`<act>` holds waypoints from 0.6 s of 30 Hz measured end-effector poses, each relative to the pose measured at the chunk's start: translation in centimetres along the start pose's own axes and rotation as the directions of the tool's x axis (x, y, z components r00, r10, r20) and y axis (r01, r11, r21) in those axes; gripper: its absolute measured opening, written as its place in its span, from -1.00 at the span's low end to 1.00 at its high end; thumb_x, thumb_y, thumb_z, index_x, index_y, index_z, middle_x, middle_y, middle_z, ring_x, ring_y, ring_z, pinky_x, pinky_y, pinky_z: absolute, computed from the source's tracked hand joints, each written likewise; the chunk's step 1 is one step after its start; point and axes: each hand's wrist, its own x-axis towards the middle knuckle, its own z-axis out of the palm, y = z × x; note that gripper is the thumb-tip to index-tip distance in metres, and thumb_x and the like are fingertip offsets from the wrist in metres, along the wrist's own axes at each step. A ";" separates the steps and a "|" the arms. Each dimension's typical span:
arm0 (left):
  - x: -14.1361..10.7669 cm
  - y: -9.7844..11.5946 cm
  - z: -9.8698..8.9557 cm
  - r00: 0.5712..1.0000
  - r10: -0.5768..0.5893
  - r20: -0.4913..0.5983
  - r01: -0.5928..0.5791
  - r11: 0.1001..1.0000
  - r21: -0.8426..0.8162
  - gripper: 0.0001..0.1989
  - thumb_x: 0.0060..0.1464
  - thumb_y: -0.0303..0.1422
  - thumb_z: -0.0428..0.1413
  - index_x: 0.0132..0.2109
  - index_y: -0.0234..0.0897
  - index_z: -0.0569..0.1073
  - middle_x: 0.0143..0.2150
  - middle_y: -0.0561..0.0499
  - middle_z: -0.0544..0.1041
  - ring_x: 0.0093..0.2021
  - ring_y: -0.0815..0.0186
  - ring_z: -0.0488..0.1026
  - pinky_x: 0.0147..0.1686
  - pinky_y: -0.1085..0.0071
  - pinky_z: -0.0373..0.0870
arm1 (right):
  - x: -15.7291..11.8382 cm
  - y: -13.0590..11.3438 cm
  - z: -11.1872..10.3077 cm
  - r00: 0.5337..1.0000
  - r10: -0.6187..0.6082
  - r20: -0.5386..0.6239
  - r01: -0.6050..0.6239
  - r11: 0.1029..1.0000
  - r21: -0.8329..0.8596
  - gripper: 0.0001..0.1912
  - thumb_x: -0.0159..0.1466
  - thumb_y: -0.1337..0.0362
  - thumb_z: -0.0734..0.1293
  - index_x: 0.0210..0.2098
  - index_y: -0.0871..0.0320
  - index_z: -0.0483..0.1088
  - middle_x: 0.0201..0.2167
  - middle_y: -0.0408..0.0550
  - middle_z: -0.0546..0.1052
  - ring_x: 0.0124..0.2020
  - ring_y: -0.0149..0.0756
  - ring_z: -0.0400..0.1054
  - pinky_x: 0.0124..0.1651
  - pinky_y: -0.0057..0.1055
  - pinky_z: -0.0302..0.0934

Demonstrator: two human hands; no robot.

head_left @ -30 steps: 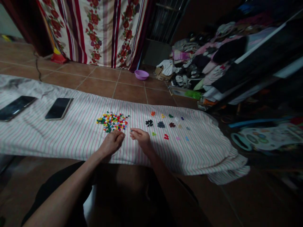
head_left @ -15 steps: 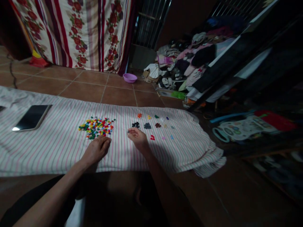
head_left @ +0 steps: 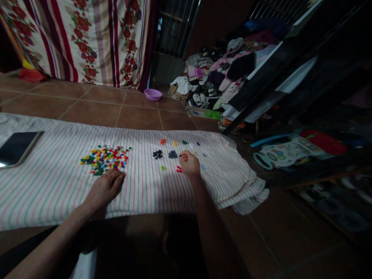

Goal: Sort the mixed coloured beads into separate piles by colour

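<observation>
A striped cloth (head_left: 43,193) lies across the tiled floor (head_left: 93,112), its right end bunched. The left hand (head_left: 104,189) rests open just below a heap of coloured plastic bricks (head_left: 104,159); the right hand (head_left: 189,162), curled, sits beside sorted bricks (head_left: 173,155), any grip unclear.

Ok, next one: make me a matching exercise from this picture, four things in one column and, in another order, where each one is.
Things:
1. Left hand
2. Right hand
3. Smartphone
4. Purple plastic basin

Places:
A. On the tile floor beyond the cloth
B. On the striped cloth, just below the mixed pile of small coloured pieces
C. Face up at the left of the cloth
D. Beside the dark blue cluster of pieces

Pairs: 1-B, 2-D, 3-C, 4-A
</observation>
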 end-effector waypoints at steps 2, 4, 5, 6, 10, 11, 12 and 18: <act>0.0 -0.2 0.1 1.000 0.002 -0.007 -0.002 1.000 0.007 -0.59 0.20 -0.13 -0.15 -0.20 -0.23 0.52 -0.22 -0.07 0.57 -0.23 0.25 0.52 -0.13 0.30 0.46 | -0.2 0.0 0.4 0.999 0.023 0.030 -0.022 0.998 -0.055 -0.81 0.12 0.39 0.27 -0.31 0.11 0.48 -0.41 -0.12 0.57 -0.35 -0.32 0.46 -0.26 -0.45 0.27; -0.1 -0.4 0.2 1.000 0.009 -0.014 -0.008 1.000 0.009 -0.58 0.20 -0.12 -0.14 -0.19 -0.25 0.52 -0.21 -0.08 0.57 -0.21 0.24 0.53 -0.12 0.29 0.46 | -0.3 -0.1 0.7 0.998 0.042 0.050 -0.037 0.994 -0.104 -0.79 0.13 0.40 0.27 -0.27 0.11 0.49 -0.39 -0.12 0.58 -0.30 -0.31 0.47 -0.24 -0.47 0.26; -0.1 -0.4 0.3 1.000 0.012 -0.016 -0.012 1.000 0.008 -0.58 0.20 -0.12 -0.14 -0.19 -0.25 0.52 -0.20 -0.08 0.57 -0.21 0.24 0.53 -0.11 0.29 0.46 | -0.3 -0.1 0.9 0.997 0.047 0.057 -0.040 0.991 -0.125 -0.78 0.14 0.41 0.27 -0.26 0.11 0.49 -0.38 -0.11 0.59 -0.28 -0.31 0.47 -0.22 -0.47 0.25; -0.1 -0.5 0.3 1.000 0.014 -0.016 -0.014 1.000 0.008 -0.58 0.20 -0.12 -0.14 -0.18 -0.25 0.52 -0.20 -0.08 0.57 -0.21 0.25 0.53 -0.12 0.30 0.47 | -0.2 -0.2 1.0 0.997 0.050 0.066 -0.040 0.989 -0.145 -0.78 0.15 0.42 0.27 -0.25 0.11 0.49 -0.36 -0.11 0.59 -0.26 -0.31 0.47 -0.20 -0.47 0.25; 0.0 -0.6 0.4 1.000 0.023 -0.012 -0.023 1.000 0.013 -0.58 0.21 -0.11 -0.14 -0.19 -0.24 0.52 -0.20 -0.07 0.57 -0.22 0.25 0.53 -0.12 0.30 0.47 | 0.1 -0.4 1.2 0.993 0.059 0.106 -0.035 0.977 -0.212 -0.75 0.16 0.45 0.26 -0.22 0.11 0.49 -0.30 -0.08 0.61 -0.23 -0.29 0.47 -0.17 -0.46 0.25; 0.0 -0.6 0.4 1.000 0.027 -0.016 -0.027 1.000 0.015 -0.58 0.21 -0.11 -0.14 -0.19 -0.24 0.52 -0.21 -0.07 0.57 -0.22 0.25 0.53 -0.13 0.30 0.47 | 0.1 -0.5 1.3 0.991 0.060 0.117 -0.032 0.974 -0.226 -0.75 0.16 0.46 0.26 -0.22 0.12 0.49 -0.29 -0.07 0.61 -0.22 -0.29 0.46 -0.17 -0.45 0.25; 0.0 -0.6 0.4 0.999 0.030 -0.020 -0.030 0.999 0.015 -0.58 0.21 -0.11 -0.15 -0.19 -0.25 0.52 -0.21 -0.08 0.57 -0.22 0.25 0.53 -0.13 0.30 0.47 | 0.1 -0.5 1.4 0.990 0.059 0.127 -0.027 0.971 -0.237 -0.75 0.16 0.46 0.26 -0.22 0.13 0.49 -0.28 -0.06 0.61 -0.22 -0.28 0.46 -0.16 -0.45 0.24; 0.0 -0.5 0.4 0.999 0.031 -0.016 -0.031 1.000 0.006 -0.57 0.22 -0.11 -0.15 -0.18 -0.23 0.52 -0.20 -0.07 0.57 -0.21 0.26 0.53 -0.13 0.32 0.46 | 0.2 -0.2 1.8 0.989 0.027 0.145 0.008 0.971 -0.239 -0.74 0.15 0.47 0.25 -0.22 0.12 0.48 -0.28 -0.06 0.60 -0.22 -0.29 0.44 -0.16 -0.45 0.23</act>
